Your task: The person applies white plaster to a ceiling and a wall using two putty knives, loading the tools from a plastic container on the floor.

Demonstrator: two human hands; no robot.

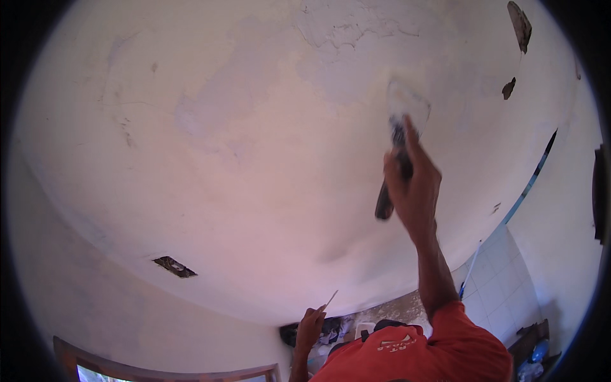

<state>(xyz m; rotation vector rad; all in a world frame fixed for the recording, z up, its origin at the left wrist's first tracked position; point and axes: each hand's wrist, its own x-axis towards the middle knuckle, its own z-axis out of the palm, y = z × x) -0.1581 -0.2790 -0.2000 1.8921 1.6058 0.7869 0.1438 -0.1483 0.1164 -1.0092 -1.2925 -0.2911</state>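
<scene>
My right hand (420, 191) is raised, its fingers wrapped round the dark handle of a putty knife (384, 202). The blade (405, 100), whitish and blurred, lies against or very close to the pale wall (254, 165). Rough, raised filler (347, 25) shows higher up the wall, with smoother greyish patches (232, 83) to its left. Low in front of my body, my left hand (310, 326) is closed on a thin, pale, flat tool (331, 298), seen nearly edge-on; its kind is unclear.
Dark holes (520, 27) break the wall at upper right, and a rectangular recess (174, 267) sits at lower left. A wood-framed opening (165, 374) is below. White tiles (499, 280) and a long pole (472, 264) stand at right. Dark bags (331, 330) lie on the floor.
</scene>
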